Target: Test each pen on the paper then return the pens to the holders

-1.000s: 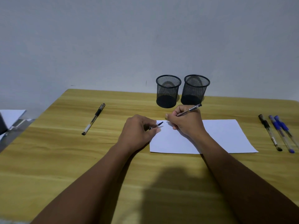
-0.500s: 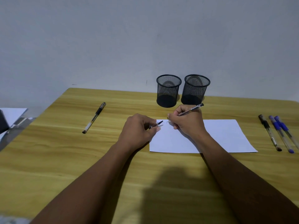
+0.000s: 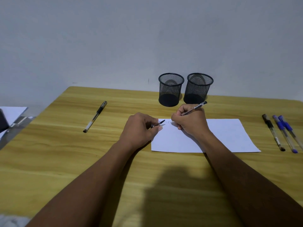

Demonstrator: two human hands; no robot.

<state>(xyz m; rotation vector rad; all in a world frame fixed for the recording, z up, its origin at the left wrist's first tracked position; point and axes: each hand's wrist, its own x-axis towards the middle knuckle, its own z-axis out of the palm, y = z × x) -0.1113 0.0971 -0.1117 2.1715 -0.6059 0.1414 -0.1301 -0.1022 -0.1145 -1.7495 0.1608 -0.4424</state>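
Right hand (image 3: 191,123) gripped clear black pen (image 3: 196,108), left hand (image 3: 139,128) pinched its black cap (image 3: 158,124); I judged light short strokes on white paper sheet (image 3: 226,136) enough.

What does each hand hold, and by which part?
The right hand grips a pen low on its barrel. The left hand pinches what looks like a black pen cap by one end.

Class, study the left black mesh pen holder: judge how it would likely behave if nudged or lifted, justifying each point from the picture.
Probably light for its size: the left mesh pen holder is open wire mesh and looks empty. It may slide or tip if nudged near the rim, standing upright with a base narrower than its rim.
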